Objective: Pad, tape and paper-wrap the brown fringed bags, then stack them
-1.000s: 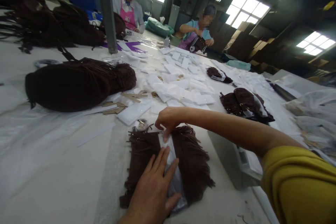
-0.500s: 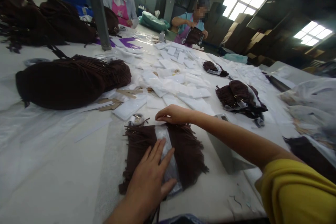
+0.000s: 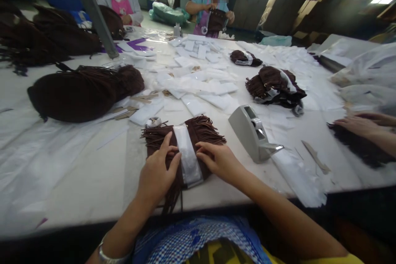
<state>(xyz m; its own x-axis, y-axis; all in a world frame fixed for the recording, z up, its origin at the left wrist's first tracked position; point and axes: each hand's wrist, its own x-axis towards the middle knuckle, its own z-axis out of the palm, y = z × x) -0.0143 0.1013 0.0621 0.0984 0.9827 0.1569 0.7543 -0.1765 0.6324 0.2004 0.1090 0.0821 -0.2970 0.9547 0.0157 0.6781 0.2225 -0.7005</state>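
Observation:
A dark brown fringed bag (image 3: 161, 138) lies on the white table (image 3: 102, 181) in front of me, with a clear, whitish plastic band (image 3: 188, 156) across its middle. On the bag's left part, beside the band, rests my left hand (image 3: 159, 167), its fingers apart and nothing visible in them. My right hand (image 3: 218, 161) touches the right side of the band, thumb and forefinger near each other at its edge; whether they pinch anything is too small to tell. A small wrapped metal piece (image 3: 153, 122) sits at the bag's upper left corner.
A grey tape dispenser (image 3: 252, 134) stands right of the bag. Brown bags (image 3: 77, 93) lie left, wrapped ones (image 3: 275, 86) at the back right. White packets (image 3: 213, 86) cover the middle. Another person's hands (image 3: 365, 123) rest on dark fringe at right. Two people stand across the table.
The view has shifted. My right hand has come back from the bag's far edge to the band's right side. My left hand has moved off the band to its left. The bag's fringe now lies differently.

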